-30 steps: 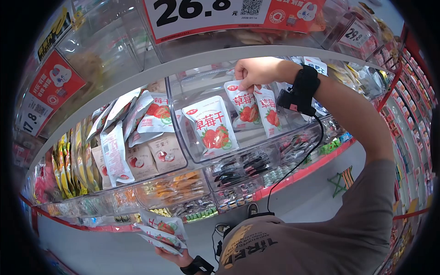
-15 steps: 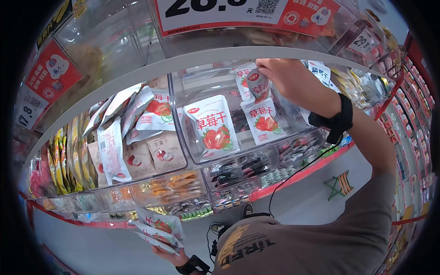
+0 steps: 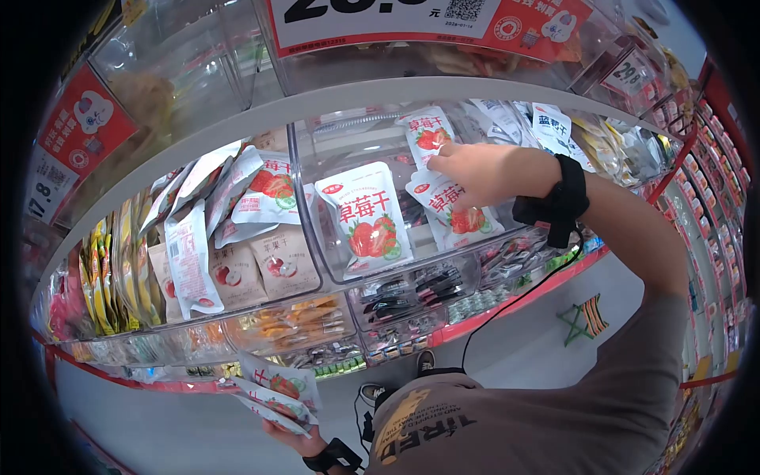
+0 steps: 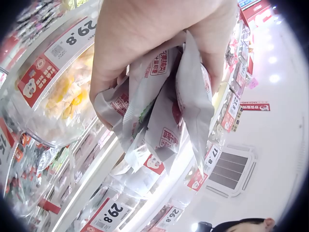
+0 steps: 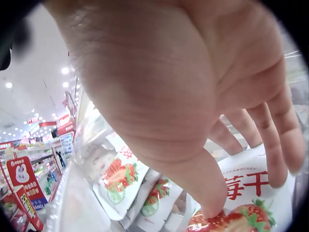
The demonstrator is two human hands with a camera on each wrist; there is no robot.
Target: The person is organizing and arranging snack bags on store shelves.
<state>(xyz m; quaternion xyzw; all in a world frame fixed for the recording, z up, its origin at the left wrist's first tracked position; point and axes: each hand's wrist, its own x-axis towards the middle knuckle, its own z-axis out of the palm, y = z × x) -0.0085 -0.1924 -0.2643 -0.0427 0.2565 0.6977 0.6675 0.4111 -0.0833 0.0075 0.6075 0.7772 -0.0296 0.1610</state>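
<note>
My right hand (image 3: 495, 176) is over the clear bin, with its thumb and fairly straight, spread fingers (image 5: 270, 150) touching the front of a white dried-strawberry pouch (image 5: 241, 174). That pouch lies tilted near the bin's front right, partly hidden by the hand. Behind it leans another strawberry pouch (image 3: 427, 133). A larger-looking strawberry pouch (image 3: 366, 222) stands at the bin's left. Low down by the shelf, my left hand (image 4: 149, 29) grips several white strawberry pouches (image 4: 166, 106) together, thumb on one side and fingers on the other.
Left of the clear bin (image 3: 360, 277), a neighbouring bin holds dried-apple pouches (image 3: 277, 261) and more strawberry pouches. Blueberry pouches (image 3: 552, 127) sit to the right. A shelf edge (image 3: 380, 89) with a large price sign (image 3: 427, 28) overhangs the bins. Lower bins hold small packaged snacks.
My right hand pinched a strawberry pouch, carried it toward the back, then came forward over the front right pouch, its fingers now spread. The left hand keeps its pouches.
</note>
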